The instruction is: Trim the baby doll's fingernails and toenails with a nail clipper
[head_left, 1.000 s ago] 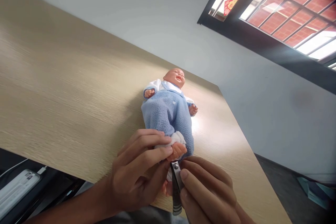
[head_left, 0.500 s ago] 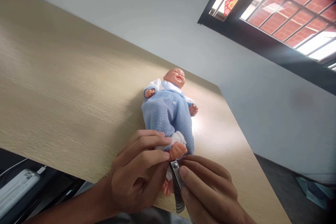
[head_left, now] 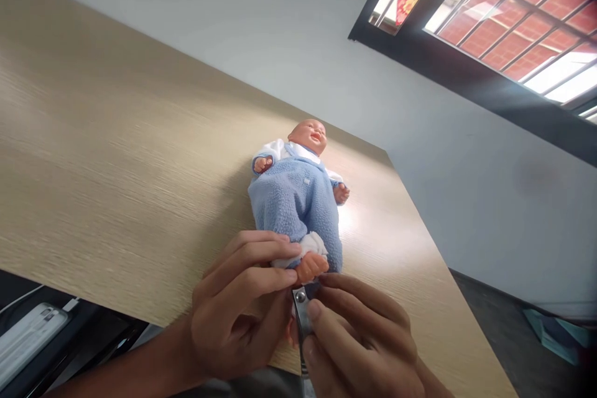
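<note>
A baby doll [head_left: 298, 189] in blue fleece overalls and white sleeves lies on its back on the wooden table. My left hand [head_left: 247, 298] is closed round the doll's raised foot [head_left: 311, 266], just below the white cuff. Between the thumb and fingers of my right hand [head_left: 364, 336] is a metal nail clipper [head_left: 302, 317], its head close beneath the toes. Whether the clipper touches a toe cannot be made out. The doll's other foot is mostly hidden behind the clipper and my hands.
The wooden table [head_left: 116, 155] reaches far to the left and ends at a grey wall [head_left: 233, 18]. A white device [head_left: 32, 345] with a cable lies below the table's front edge at lower left. A barred window [head_left: 513, 18] is at upper right.
The clipper in my right hand has moved slightly left and turned more upright. My left hand keeps its hold on the foot. The whole view has shifted a little.
</note>
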{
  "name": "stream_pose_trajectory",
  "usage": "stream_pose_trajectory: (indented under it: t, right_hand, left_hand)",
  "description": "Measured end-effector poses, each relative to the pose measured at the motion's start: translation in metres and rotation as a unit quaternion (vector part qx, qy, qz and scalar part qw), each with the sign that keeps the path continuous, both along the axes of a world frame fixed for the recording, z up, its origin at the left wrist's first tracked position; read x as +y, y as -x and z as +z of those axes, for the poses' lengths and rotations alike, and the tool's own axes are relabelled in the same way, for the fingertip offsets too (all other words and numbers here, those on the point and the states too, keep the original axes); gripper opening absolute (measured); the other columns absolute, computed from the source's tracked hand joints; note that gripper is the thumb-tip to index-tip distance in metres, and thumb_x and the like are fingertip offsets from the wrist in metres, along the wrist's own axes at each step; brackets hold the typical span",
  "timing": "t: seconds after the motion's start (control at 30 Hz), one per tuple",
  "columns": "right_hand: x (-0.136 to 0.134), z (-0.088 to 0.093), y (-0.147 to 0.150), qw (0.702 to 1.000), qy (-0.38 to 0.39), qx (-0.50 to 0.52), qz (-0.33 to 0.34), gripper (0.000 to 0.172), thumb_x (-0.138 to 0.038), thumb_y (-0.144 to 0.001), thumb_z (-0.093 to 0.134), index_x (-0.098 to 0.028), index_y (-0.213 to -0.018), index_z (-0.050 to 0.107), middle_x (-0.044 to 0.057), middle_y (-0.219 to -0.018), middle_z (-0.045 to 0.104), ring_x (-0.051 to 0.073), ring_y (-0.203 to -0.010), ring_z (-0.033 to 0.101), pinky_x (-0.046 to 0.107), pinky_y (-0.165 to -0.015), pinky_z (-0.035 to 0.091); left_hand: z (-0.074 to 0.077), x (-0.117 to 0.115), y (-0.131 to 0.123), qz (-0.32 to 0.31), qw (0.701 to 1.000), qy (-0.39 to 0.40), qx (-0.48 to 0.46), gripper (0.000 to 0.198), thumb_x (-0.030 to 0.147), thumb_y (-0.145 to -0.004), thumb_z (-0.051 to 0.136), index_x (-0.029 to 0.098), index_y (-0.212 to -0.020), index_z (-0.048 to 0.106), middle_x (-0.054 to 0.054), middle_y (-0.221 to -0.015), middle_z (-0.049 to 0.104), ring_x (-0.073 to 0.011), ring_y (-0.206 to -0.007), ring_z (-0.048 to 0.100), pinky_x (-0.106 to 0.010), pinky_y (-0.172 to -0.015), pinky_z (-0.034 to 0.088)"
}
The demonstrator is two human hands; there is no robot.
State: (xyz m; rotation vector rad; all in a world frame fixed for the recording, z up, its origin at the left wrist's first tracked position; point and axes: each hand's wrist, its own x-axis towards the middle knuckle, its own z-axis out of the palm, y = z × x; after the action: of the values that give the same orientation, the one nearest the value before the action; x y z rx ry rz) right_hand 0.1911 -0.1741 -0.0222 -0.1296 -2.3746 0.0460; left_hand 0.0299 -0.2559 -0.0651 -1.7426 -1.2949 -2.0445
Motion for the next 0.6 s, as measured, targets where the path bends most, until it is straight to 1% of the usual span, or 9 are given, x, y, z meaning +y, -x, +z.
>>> stream_pose_trajectory:
  t: [0.1,0.17,0.27,0.33,0.4,0.47,0.5,0.53,0.6]
  right_hand:
    - [0.002,-0.005,-0.006,0.999,0.014,-0.026,0.015,0.020,-0.005,-0.083,0.060,-0.019,-0.097,0.064,0.002,-0.082,0.073,0.018,-0.080,0.074,0.034,-0.077,0.069]
    - [0.005,-0.005,-0.010,0.999,0.001,-0.039,0.020,0.021,-0.005,-0.083,0.060,-0.019,-0.099,0.064,0.003,-0.083,0.073,0.019,-0.083,0.074,0.035,-0.082,0.069]
    - [0.008,-0.005,-0.014,0.998,-0.023,-0.060,0.011,0.025,-0.003,-0.083,0.060,-0.020,-0.099,0.065,0.003,-0.089,0.074,0.020,-0.090,0.074,0.034,-0.084,0.069]
    - [0.007,-0.007,-0.014,0.997,-0.032,-0.068,0.004,0.028,-0.002,-0.083,0.060,-0.022,-0.100,0.066,0.002,-0.088,0.073,0.019,-0.093,0.074,0.033,-0.084,0.068]
    - [0.004,-0.009,-0.012,0.997,-0.048,-0.067,0.002,0.027,-0.002,-0.083,0.060,-0.022,-0.100,0.068,0.001,-0.087,0.073,0.020,-0.096,0.073,0.033,-0.087,0.067]
    - [0.002,-0.012,-0.008,0.995,-0.077,-0.055,0.004,0.025,-0.001,-0.081,0.060,-0.020,-0.095,0.069,0.001,-0.086,0.072,0.019,-0.094,0.072,0.031,-0.088,0.066]
    - [0.002,-0.012,-0.007,0.995,-0.085,-0.047,0.006,0.025,0.000,-0.080,0.059,-0.020,-0.092,0.069,0.001,-0.083,0.071,0.019,-0.090,0.072,0.031,-0.087,0.066]
    - [0.003,-0.012,-0.006,0.996,-0.078,-0.039,0.008,0.025,0.001,-0.080,0.057,-0.020,-0.088,0.067,0.000,-0.080,0.070,0.017,-0.084,0.071,0.029,-0.083,0.066]
    - [0.010,-0.009,-0.006,0.998,-0.024,-0.047,0.037,0.024,0.001,-0.083,0.052,-0.021,-0.081,0.062,-0.002,-0.073,0.066,0.014,-0.073,0.069,0.025,-0.073,0.066]
  left_hand:
    - [0.001,-0.001,0.000,0.009,1.000,-0.001,0.000,0.037,-0.008,-0.079,0.063,0.015,-0.108,0.062,-0.009,-0.116,0.069,-0.0217,-0.107,0.069,-0.041,-0.088,0.064]
    - [0.002,-0.001,0.000,0.011,1.000,0.005,-0.001,0.036,-0.008,-0.080,0.060,0.016,-0.108,0.062,-0.009,-0.115,0.070,-0.0222,-0.107,0.069,-0.042,-0.088,0.064]
    - [0.002,0.000,0.000,0.012,1.000,0.008,0.000,0.036,-0.006,-0.081,0.061,0.017,-0.109,0.062,-0.009,-0.116,0.070,-0.0227,-0.106,0.070,-0.042,-0.087,0.065]
    - [0.000,0.000,0.000,0.018,1.000,0.008,-0.002,0.035,-0.004,-0.081,0.063,0.018,-0.109,0.062,-0.007,-0.115,0.070,-0.0222,-0.105,0.070,-0.042,-0.087,0.064]
    - [-0.002,0.000,0.000,0.019,1.000,0.010,-0.007,0.034,-0.004,-0.082,0.061,0.019,-0.108,0.062,-0.006,-0.114,0.070,-0.0218,-0.105,0.069,-0.043,-0.088,0.063]
    - [-0.004,-0.002,0.000,0.008,1.000,0.012,-0.015,0.034,-0.005,-0.082,0.056,0.018,-0.106,0.062,-0.007,-0.113,0.070,-0.0222,-0.107,0.068,-0.045,-0.091,0.061]
    - [-0.005,-0.003,0.000,-0.002,1.000,0.012,-0.015,0.034,-0.006,-0.082,0.055,0.017,-0.106,0.062,-0.007,-0.114,0.069,-0.0229,-0.108,0.067,-0.046,-0.092,0.059]
    - [-0.006,-0.004,0.000,-0.010,1.000,0.016,-0.016,0.034,-0.006,-0.081,0.053,0.016,-0.106,0.062,-0.008,-0.115,0.069,-0.0234,-0.109,0.067,-0.047,-0.094,0.058]
    - [-0.006,-0.005,0.002,-0.021,0.999,0.024,-0.018,0.036,-0.006,-0.081,0.053,0.015,-0.108,0.060,-0.010,-0.117,0.067,-0.0245,-0.111,0.065,-0.048,-0.098,0.054]
